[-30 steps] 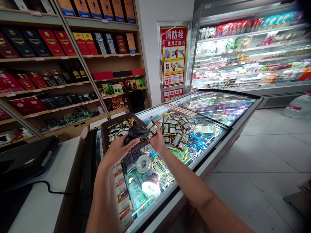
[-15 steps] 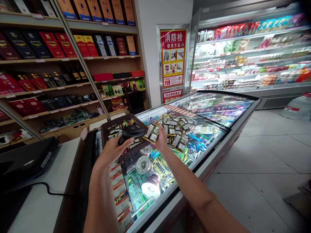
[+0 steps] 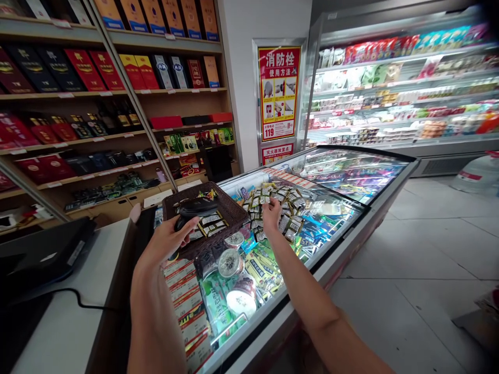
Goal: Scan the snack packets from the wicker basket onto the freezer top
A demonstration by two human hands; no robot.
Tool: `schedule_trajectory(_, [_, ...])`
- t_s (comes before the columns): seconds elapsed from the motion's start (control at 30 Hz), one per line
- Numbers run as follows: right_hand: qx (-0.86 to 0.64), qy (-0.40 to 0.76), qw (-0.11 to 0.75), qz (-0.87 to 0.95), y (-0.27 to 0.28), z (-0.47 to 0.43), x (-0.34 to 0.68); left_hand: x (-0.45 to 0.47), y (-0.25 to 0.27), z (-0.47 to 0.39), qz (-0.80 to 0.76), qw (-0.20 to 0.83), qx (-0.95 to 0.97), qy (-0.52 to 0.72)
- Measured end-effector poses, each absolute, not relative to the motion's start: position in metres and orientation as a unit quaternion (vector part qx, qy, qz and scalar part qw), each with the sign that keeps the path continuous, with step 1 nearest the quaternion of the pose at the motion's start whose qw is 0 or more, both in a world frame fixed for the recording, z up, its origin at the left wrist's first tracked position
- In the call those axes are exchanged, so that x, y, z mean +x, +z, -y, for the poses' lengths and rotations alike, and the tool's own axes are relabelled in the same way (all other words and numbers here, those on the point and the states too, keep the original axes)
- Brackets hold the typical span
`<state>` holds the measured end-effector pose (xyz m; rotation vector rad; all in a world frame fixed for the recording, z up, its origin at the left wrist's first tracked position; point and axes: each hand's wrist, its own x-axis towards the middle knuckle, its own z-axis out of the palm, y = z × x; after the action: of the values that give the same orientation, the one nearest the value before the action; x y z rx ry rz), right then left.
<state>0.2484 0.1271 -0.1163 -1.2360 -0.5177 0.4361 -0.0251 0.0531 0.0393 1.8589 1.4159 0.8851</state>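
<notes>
My left hand (image 3: pixel 163 241) is wrapped round the handle of a black barcode scanner (image 3: pixel 198 206), held above a brown woven basket (image 3: pixel 230 205). Small gold-edged packets (image 3: pixel 213 223) with silvery printed backs lie in the basket, partly covered by the scanner. To the right, my right hand (image 3: pixel 272 213) rests over a pile of the same packets (image 3: pixel 290 197) on the freezer's glass lid. Its fingers are closed at the edge of one packet (image 3: pixel 263 196), and the fingertips are partly hidden.
The glass-topped chest freezer (image 3: pixel 346 205) shows ice-cream bags and tubs (image 3: pixel 231 264) under its lid. At left stands a counter (image 3: pixel 97 280) with a black device (image 3: pixel 47 254) and cable. Shelves of boxes line the wall; a refrigerated display (image 3: pixel 390 98) stands behind.
My right hand has moved right and up, from beside the basket with a packet onto the pile. My left hand and the scanner have shifted left over the basket.
</notes>
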Motion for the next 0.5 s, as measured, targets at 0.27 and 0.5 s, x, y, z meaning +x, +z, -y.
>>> schedule_trajectory(0.27, [-0.619, 0.048, 0.697, 0.359, -0.098, -0.105, 0.223, -0.058, 0.028, -0.071, -0.644, 0.248, 0.653, 0.312])
schedule_trajectory(0.5, [-0.699, 0.118, 0.312, 0.632, -0.072, -0.136, 0.179, -0.073, 0.021, -0.076, -0.652, 0.262, 0.635, 0.321])
